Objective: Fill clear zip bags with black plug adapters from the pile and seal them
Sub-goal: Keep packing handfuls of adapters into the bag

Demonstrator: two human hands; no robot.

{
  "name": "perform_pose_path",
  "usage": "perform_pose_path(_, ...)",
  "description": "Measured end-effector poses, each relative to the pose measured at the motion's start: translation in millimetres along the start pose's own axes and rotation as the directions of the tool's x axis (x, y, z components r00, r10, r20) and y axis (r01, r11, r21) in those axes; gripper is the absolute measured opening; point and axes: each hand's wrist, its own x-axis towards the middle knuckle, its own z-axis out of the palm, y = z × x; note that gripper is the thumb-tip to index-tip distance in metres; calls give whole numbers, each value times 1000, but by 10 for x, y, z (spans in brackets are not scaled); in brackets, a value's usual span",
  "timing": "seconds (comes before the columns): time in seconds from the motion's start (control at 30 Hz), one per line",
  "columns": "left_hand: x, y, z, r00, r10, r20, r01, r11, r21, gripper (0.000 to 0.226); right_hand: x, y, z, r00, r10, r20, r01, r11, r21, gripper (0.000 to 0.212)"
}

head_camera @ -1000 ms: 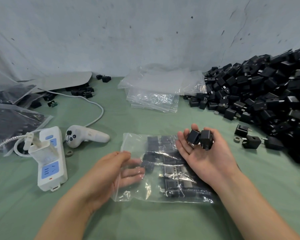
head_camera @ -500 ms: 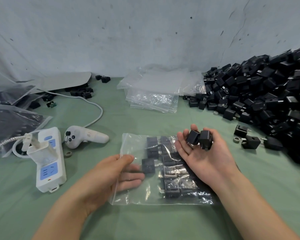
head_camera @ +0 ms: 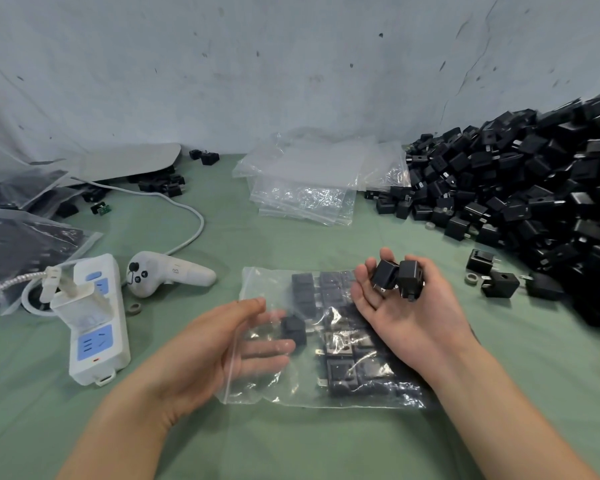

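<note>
On the green bench, the part-filled zip bag lies flat (left hand straight-fingered behind its clear film, grip slack), right hand above it, its grip cupping two adapters, pile farther right.

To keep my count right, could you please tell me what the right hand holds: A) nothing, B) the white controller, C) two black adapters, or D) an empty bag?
C: two black adapters sit cupped in the upturned right hand.

Soft even light, bag glare, edges warped
</note>
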Motion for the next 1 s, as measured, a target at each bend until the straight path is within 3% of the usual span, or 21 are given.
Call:
perform_pose_path(0.17,9,3,3,1000,15,-22,-16,999,-30,37,4,3,-8,1000,1,4,-1,1000,-4,26)
perform_pose_path(0.4,20,-34,63,999,26,22,-25,996,-83,47,25,5,-13,1000,13,-6,-13,1000,3,25)
perform_pose_path(0.47,7,-10,40,998,23,-56,-25,999,-46,48,27,6,-19,1000,18,-2,-18,1000,3,25)
perform_pose_path(0.6,-4,16,5,984,43,-175,-46,999,-15,27,22,3,-14,1000,22,-1,-22,1000,1,26)
perform_pose_path(1.0,-1,1,55,999,9,-52,-7,999,32,22,9,3,2,1000,15,-12,-15,1000,-11,26)
